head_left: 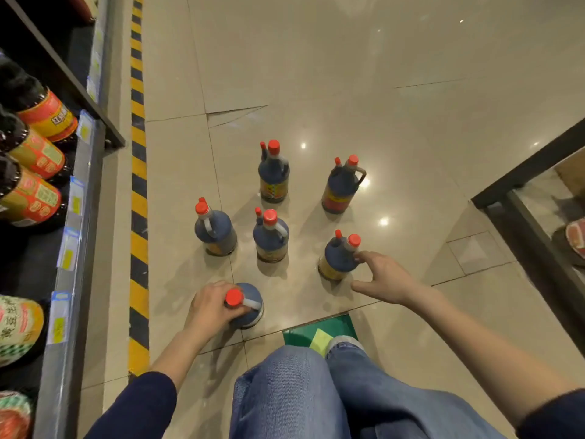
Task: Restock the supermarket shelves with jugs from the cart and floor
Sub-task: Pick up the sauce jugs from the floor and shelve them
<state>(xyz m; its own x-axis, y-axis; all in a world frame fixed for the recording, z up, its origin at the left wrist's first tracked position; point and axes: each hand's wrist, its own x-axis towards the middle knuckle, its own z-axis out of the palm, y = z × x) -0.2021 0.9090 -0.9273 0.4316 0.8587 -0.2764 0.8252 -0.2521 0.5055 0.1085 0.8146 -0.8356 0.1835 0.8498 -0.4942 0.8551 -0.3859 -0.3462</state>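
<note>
Fingers of the left hand curl at the neck of the nearest dark, red-capped plastic jug on the beige tiled floor, its label hidden. Right hand is spread loose, one fingertip touching a second jug.

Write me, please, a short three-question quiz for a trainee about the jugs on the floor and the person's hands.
1. How many red-capped jugs stand on the floor?
2. True or false: the left hand grips the nearest jug.
3. The right hand is: A) open, at the right-front jug; B) lifting a jug; C) curled into an empty fist.
Key: 1 six; 2 true; 3 A.
</note>
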